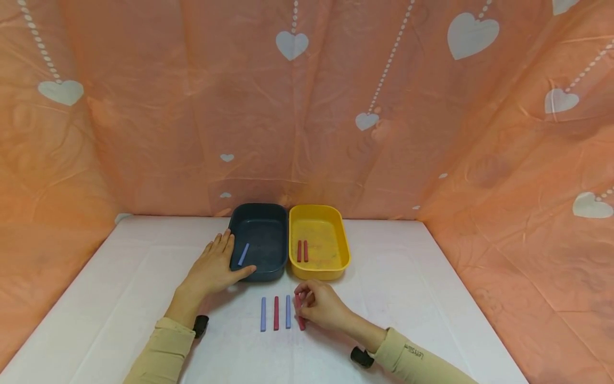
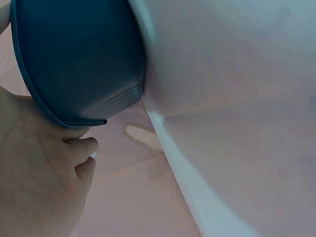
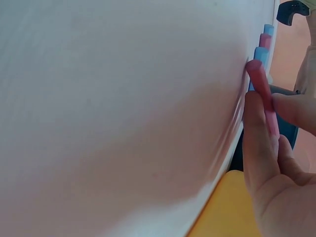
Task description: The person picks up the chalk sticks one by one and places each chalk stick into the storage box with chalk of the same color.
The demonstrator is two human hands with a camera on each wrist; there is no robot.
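My right hand pinches a red chalk stick between thumb and fingers at the right end of a row. Beside it on the white table stand a blue chalk stick, a red one and another blue one, spaced apart. In the right wrist view the pinched red chalk slants between thumb and finger. My left hand rests along the left side of a dark blue tray, fingers extended and thumb at its near rim. The left wrist view shows the palm against the tray's rim.
One blue chalk stick lies in the dark tray. Touching that tray on the right is a yellow tray, with two red chalk sticks inside. An orange curtain with white hearts rises behind the white table.
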